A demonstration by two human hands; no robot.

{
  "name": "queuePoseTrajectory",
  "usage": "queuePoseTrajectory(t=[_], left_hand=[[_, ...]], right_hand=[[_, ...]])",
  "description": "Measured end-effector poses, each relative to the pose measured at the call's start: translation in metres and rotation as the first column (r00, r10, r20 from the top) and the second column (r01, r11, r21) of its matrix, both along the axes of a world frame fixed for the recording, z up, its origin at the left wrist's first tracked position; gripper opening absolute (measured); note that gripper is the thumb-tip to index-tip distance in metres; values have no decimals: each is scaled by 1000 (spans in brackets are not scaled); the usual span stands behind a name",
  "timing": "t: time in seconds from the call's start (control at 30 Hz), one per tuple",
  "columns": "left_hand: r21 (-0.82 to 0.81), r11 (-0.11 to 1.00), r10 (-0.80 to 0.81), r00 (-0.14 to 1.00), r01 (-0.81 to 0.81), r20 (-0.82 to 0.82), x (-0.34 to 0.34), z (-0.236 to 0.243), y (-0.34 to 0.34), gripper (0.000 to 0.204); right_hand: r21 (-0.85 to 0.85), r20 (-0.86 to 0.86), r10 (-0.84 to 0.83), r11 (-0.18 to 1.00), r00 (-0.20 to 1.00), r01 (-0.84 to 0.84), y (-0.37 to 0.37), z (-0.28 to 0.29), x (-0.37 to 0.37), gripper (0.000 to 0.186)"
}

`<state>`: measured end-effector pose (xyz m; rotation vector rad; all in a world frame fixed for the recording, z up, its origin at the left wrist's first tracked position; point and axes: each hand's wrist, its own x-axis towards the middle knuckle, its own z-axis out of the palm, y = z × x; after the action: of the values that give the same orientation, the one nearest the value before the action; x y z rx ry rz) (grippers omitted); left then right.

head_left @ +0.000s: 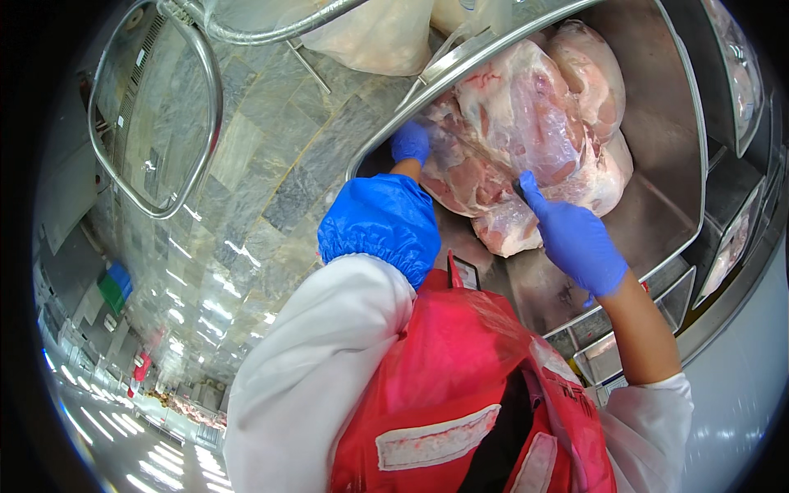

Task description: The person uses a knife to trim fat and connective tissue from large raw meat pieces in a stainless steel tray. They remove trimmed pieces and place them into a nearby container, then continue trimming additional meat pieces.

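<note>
Several large pieces of raw pink meat (542,115) are piled inside a steel bin (657,197). My left hand (410,141), in a blue glove and with a blue sleeve cover behind it, reaches in at the meat's left side; its fingertips are mostly hidden there. My right hand (571,238), also gloved in blue, is at the lower middle of the pile, index finger extended along a narrow dark tool (520,189) at the meat, the other fingers curled underneath. The tool's tip is not visible.
More steel containers with meat (731,57) line the right edge. Beyond the bin's top left are pale bagged goods (370,37) and bent steel tube rails (215,99). A tiled floor (255,156) spreads to the left, with a green and blue container (113,287) far off.
</note>
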<state>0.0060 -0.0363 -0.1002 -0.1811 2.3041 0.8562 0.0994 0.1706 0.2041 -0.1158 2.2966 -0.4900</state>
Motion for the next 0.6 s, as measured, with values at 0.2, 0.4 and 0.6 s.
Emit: queuePoseTrajectory(t=[0.2,0.4,0.6], left_hand=[[-102,991,73,994,-81,-78,6,-4,2,23],[-26,997,-71,995,69,-64,7,-16,4,26],[-40,997,60,994,-64,-93,8,-15,5,33]], right_hand=[[5,86,87,996,992,-88,-2,-5,-27,65],[30,-17,93,995,996,-92,8,-38,14,70],[201,-67,171,967,983,-155,10,-73,49,75]])
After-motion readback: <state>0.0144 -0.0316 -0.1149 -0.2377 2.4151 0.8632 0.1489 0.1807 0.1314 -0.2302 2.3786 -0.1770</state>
